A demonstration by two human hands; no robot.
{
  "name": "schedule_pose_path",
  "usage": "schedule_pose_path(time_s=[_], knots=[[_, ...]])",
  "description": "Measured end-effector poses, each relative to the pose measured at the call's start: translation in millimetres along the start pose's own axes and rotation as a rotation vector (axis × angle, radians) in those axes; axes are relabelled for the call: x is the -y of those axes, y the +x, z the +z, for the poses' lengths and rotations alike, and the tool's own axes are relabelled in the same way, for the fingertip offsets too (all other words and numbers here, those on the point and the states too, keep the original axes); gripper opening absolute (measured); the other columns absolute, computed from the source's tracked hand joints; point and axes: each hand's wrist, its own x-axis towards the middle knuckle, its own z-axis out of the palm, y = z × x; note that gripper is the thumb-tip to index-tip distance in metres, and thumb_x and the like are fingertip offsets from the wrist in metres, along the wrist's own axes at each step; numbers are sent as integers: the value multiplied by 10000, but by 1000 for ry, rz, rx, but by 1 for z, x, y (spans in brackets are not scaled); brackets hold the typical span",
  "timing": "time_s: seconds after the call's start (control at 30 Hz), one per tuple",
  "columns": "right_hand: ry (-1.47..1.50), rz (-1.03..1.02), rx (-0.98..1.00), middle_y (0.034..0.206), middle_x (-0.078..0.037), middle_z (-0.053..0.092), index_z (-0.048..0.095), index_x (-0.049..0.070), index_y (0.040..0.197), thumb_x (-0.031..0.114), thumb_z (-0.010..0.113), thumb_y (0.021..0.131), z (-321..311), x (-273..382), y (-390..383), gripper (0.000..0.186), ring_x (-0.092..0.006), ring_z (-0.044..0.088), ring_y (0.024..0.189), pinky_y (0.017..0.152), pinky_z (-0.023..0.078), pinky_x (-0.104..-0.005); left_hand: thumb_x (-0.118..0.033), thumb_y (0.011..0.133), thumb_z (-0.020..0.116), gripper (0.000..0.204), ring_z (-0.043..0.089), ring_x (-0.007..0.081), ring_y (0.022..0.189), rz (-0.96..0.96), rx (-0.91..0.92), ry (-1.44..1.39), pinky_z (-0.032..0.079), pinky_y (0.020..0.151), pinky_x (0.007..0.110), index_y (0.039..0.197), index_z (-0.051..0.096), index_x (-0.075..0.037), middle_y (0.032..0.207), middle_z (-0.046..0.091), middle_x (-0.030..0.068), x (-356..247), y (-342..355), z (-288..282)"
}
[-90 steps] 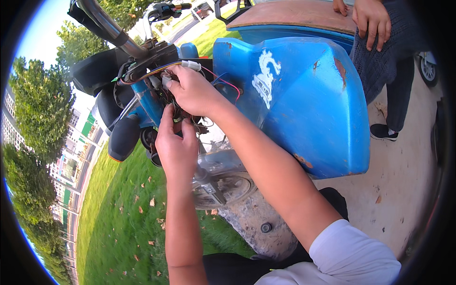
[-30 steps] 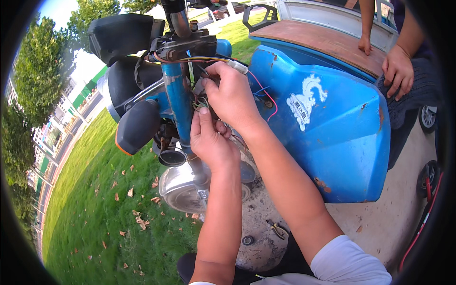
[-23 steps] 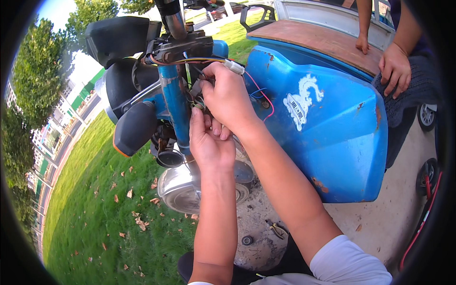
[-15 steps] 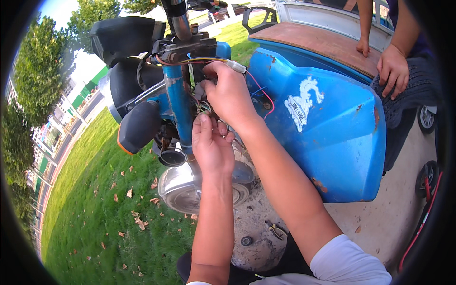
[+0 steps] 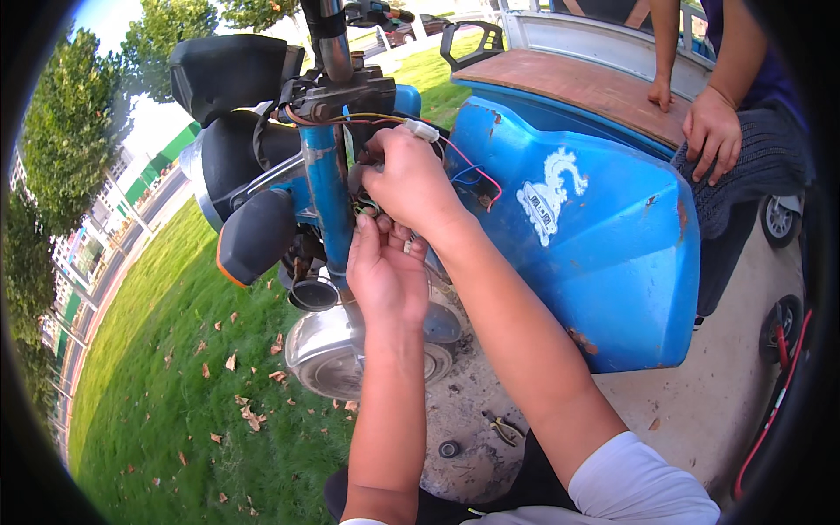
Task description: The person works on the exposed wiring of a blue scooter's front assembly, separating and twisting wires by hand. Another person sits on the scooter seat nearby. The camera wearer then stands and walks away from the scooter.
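A blue scooter [image 5: 604,227] stands in front of me with its front panel off, so the blue steering column [image 5: 325,201] and a bundle of coloured wires [image 5: 464,162] show. My right hand [image 5: 411,179] is closed around the wiring just right of the column, next to a white connector [image 5: 423,129]. My left hand [image 5: 383,267] reaches up from below, fingertips pinching into the same bundle under the right hand. What the fingers grip is hidden.
A chrome headlight shell [image 5: 328,354] hangs below the column, a black mirror [image 5: 255,234] to its left. Pliers [image 5: 506,429] and a small round part [image 5: 449,449] lie on the concrete. Another person's hands [image 5: 713,131] rest by the brown seat [image 5: 577,87]. Grass lies left.
My view has swung so the scooter sits more upright and centred. Both hands stay at the wire bundle; the left hand has shifted slightly lower beneath the right.
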Motion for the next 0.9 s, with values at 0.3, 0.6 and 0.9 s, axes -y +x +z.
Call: schedule_pose_path(time_s=[0.3,0.6,0.9], knots=[[-184,-39,-46,1037,-210,664,693,-7,921,166,721,762,2,7,1,236,-374,645,986,859,489,-497,-270,1021,574,184,575,86,768,118,9,269,463,613,259,1073,567,-93,903,613,-4,7,-2,3],[-236,-16,218,1100,-206,647,761,50,870,276,655,795,-11,10,-2,260,-388,625,1051,872,454,-562,-172,1008,594,148,549,80,742,218,-18,539,498,553,230,1058,586,-34,879,582,13,6,-5,-15],[48,90,185,817,-219,698,732,-25,814,207,651,768,-9,-1,2,250,-353,691,851,816,518,-461,-179,1000,612,171,578,87,774,192,71,478,533,628,243,1094,582,-40,892,598,22,4,-5,-28]])
